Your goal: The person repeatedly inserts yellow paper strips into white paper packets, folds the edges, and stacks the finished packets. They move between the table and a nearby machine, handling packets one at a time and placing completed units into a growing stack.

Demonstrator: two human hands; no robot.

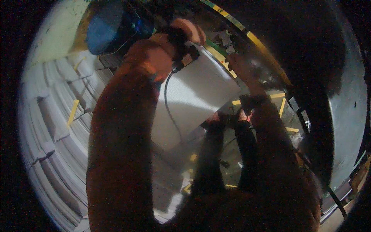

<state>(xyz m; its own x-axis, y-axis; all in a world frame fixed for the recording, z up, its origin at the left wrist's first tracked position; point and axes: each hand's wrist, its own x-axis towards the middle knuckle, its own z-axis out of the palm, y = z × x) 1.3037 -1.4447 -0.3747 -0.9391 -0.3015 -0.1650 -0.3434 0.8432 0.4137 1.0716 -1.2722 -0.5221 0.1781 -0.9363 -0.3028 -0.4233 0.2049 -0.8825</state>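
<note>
A smooth, shiny light-grey sheet (197,91) lies at a slant in front of me, its far edge catching the light. At its far corner my left hand (189,31) is closed, the fingers curled over the edge. A black band with a small dark device (187,58) sits about that wrist, and a thin black cable (168,100) runs from it across the sheet. My right hand (239,65) is beside the sheet's right edge, close to a yellow strip (220,56). Deep shadow hides how its fingers are bent.
Stacked pale sheets (58,116) fill the left side. Beyond my left arm stands a blue drum-like container (116,31). To the right is a large dark curved body with a yellow-marked rim (262,50). Yellow tape (284,106) marks the floor near my feet (244,115).
</note>
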